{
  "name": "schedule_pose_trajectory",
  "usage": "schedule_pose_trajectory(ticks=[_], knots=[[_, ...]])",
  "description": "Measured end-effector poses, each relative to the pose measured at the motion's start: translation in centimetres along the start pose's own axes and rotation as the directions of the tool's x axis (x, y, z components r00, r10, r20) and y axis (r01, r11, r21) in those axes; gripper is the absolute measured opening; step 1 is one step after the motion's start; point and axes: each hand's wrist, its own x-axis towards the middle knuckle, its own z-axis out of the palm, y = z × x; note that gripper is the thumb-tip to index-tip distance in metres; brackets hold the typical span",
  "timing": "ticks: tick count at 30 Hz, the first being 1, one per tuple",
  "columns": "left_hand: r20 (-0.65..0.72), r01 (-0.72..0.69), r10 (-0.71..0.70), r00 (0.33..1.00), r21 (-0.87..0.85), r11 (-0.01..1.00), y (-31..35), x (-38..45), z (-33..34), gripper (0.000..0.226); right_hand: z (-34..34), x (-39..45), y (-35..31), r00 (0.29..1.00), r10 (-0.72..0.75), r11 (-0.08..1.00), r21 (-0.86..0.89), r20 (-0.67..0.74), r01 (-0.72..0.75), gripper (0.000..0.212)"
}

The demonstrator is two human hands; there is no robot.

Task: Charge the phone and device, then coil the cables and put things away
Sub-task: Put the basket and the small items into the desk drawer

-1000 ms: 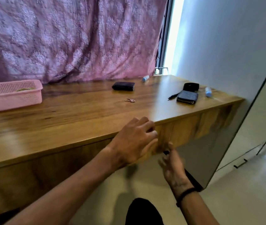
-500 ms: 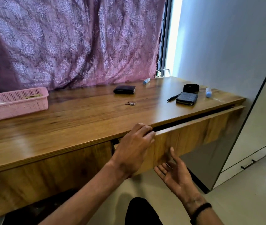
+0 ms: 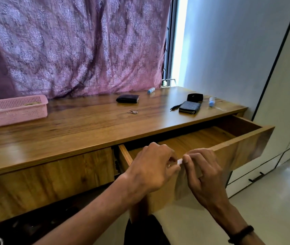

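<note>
Left hand [image 3: 152, 167] and right hand [image 3: 201, 169] both curl fingers over front edge of open wooden drawer [image 3: 202, 138] (held, not pinched) under brown wooden desk [image 3: 78, 131]

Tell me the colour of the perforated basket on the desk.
Pink; the basket shows best in the head view, at the desk's left end.

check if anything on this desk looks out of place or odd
Nothing looks spilled or damaged. The wooden drawer stands pulled out, with both hands at its front edge, and its visible floor is bare. A small pair of metal keys lies loose mid-desk.
</note>
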Motion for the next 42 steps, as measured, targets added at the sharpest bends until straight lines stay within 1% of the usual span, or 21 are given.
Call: schedule_pose_trajectory(ticks=[3,8,14,16,17,19,22,24,26,28,30,32,34,36,37,38,39,40,42], knots=[[0.041,-0.024,0.025,0.999,-0.019,1.0,1.6,-0.1,-0.2,0.018,-1.4,1.5,-0.2,0.999,0.036,0.999,0.024,0.019,-0.036,0.033],[0.128,-0.084,0.096,0.987,-0.097,0.992,3.5,-0.2,-0.7,0.013,-3.1,2.0,-0.5,0.991,0.08,0.995,0.055,0.104,-0.086,0.04],[0.129,-0.138,0.155,0.979,-0.133,0.982,3.9,-0.9,-0.5,0.038,-4.6,2.3,-0.9,0.971,0.105,0.992,0.044,0.216,-0.117,0.048],[0.136,-0.136,0.155,0.978,-0.144,0.98,3.9,-1.1,-0.8,0.045,-4.9,2.7,-1.3,0.961,0.121,0.987,0.077,0.249,-0.144,0.051],[0.139,-0.128,0.15,0.979,-0.159,0.979,3.8,-1.0,-1.0,0.044,-5.0,3.1,-1.5,0.956,0.122,0.984,0.094,0.268,-0.152,0.053],[0.124,-0.112,0.137,0.983,-0.192,0.975,3.1,-0.9,-2.0,0.034,-4.5,4.3,-2.3,0.946,0.101,0.984,0.11,0.307,-0.14,0.057],[0.093,-0.082,0.098,0.991,-0.162,0.983,1.3,-1.3,-4.8,0.021,-2.5,7.1,-4.1,0.931,0.079,0.986,0.111,0.358,-0.126,0.062],[0.024,-0.059,0.061,0.998,-0.093,0.994,-0.6,-1.8,-7.7,0.017,-0.1,9.5,-6.2,0.915,0.052,0.986,0.125,0.401,-0.111,0.061],[-0.038,-0.002,0.001,0.999,-0.022,1.0,-3.3,-2.5,-10.8,0.014,3.3,12.2,-8.8,0.887,0.012,0.982,0.16,0.462,-0.097,0.058],[-0.083,0.074,-0.071,0.994,0.027,0.997,-6.5,-3.2,-13.7,0.014,7.1,14.8,-11.4,0.864,-0.068,0.97,0.237,0.499,-0.061,0.056],[-0.143,0.165,-0.152,0.978,0.084,0.983,-10.0,-4.2,-16.4,0.017,11.1,17.1,-14.1,0.857,-0.155,0.951,0.309,0.492,-0.005,0.055],[-0.206,0.242,-0.213,0.955,0.122,0.963,-13.4,-4.8,-18.7,0.02,14.9,19.2,-16.5,0.843,-0.212,0.935,0.354,0.494,0.028,0.054],[-0.31,0.352,-0.293,0.904,0.152,0.924,-17.4,-5.5,-21.4,0.019,19.0,21.2,-19.2,0.82,-0.252,0.915,0.402,0.514,0.029,0.052],[-0.435,0.479,-0.383,0.815,0.134,0.867,-21.4,-6.2,-24.3,0.017,23.0,23.0,-21.8,0.814,-0.242,0.915,0.404,0.528,0.01,0.051],[-0.492,0.549,-0.433,0.756,0.115,0.828,-23.4,-6.5,-25.6,0.019,24.7,23.6,-22.9,0.808,-0.224,0.918,0.396,0.545,-0.012,0.049],[-0.559,0.625,-0.486,0.672,0.074,0.777,-25.4,-7.0,-27.0,0.023,26.7,24.4,-24.0,0.791,-0.211,0.921,0.388,0.574,-0.036,0.045],[-0.624,0.694,-0.539,0.566,0.006,0.72,-27.3,-7.5,-28.4,0.03,28.5,25.1,-25.0,0.771,-0.19,0.926,0.372,0.607,-0.065,0.04],[-0.67,0.74,-0.595,0.444,-0.1,0.665,-29.1,-8.1,-29.7,0.035,30.0,25.8,-25.9,0.755,-0.166,0.931,0.353,0.634,-0.093,0.036],[-0.669,0.772,-0.709,0.223,-0.322,0.548,-32.2,-9.5,-31.6,0.036,32.7,26.7,-26.8,0.737,-0.106,0.949,0.289,0.667,-0.125,0.031]])
